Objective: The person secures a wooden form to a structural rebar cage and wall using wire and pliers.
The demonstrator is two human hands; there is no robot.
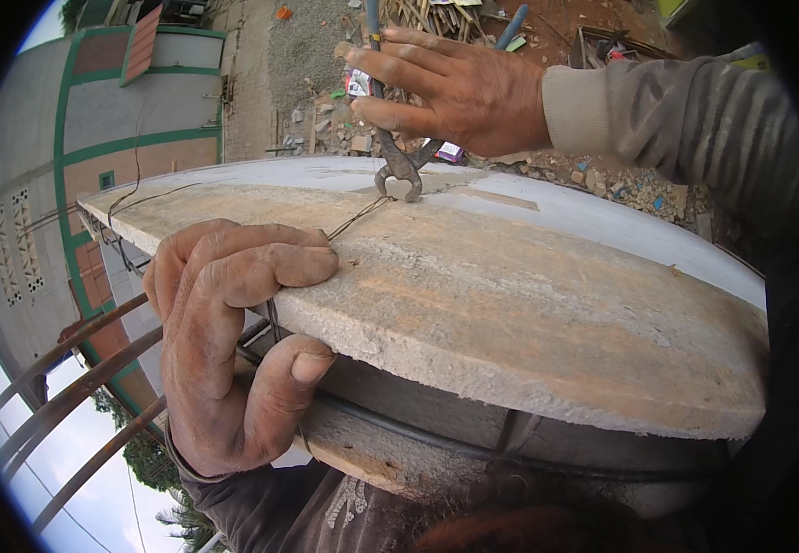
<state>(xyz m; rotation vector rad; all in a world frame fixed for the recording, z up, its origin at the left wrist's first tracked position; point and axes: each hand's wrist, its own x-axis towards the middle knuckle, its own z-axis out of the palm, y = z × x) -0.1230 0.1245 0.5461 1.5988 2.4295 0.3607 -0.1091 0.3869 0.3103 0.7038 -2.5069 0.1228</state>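
Observation:
A rough, pale wooden board (510,295) with a crusty edge spans the view in front of me. My left hand (234,323) grips its near edge, fingers curled over the top and thumb below. A thin, twisted tie wire (360,217) runs from beside those fingertips across the board to a pair of pincers (401,169). The pincers' rounded jaws stand at the wire's far end; I cannot tell whether they bite it. Their blue-ended handles point away from me. My right hand (469,92) holds them, its fingers laid across one handle and its thumb hidden.
Rusty rebar rods (77,392) stick out at the left. A dark bar (399,426) runs beneath the board, above another plank (363,461). Rubble (602,175) and gravel (312,55) lie on the ground far below. Beyond stands a green-trimmed building (141,101).

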